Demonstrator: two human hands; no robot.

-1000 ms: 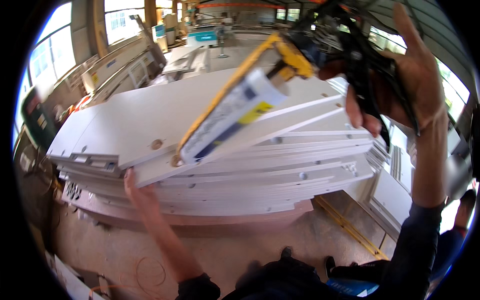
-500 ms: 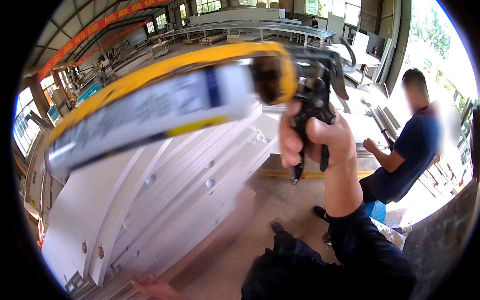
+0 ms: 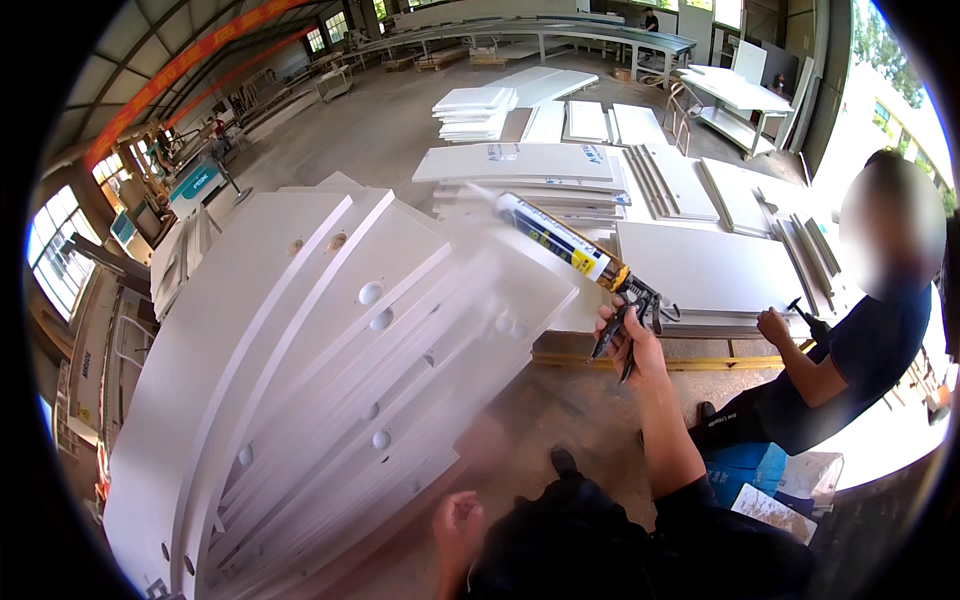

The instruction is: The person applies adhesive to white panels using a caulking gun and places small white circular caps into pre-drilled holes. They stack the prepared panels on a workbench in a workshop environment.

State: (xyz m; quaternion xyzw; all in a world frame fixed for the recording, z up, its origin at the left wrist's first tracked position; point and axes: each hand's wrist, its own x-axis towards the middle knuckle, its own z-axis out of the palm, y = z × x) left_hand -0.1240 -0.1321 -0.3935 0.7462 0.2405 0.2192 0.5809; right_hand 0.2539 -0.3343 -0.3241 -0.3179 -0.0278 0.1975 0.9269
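Right hand (image 3: 630, 345): wrapped round the handle of 1 caulking gun (image 3: 617, 277) | held up before stacked white panels (image 3: 255, 290) | 1 cartridge (image 3: 548, 232), blue-yellow-white label (print too small to read) | left hand (image 3: 458, 525): half-curled, nothing visible in it | co-worker (image 3: 865, 350): 1

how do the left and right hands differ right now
The right hand holds a caulking gun, while the left hand appears empty. The right hand is near mid-view; the left hand is lower, toward the bottom edge, beside the white panel stack. The right hand's fingers wrap the gun's handle; the left hand's look loosely curled. Both hands are bare.
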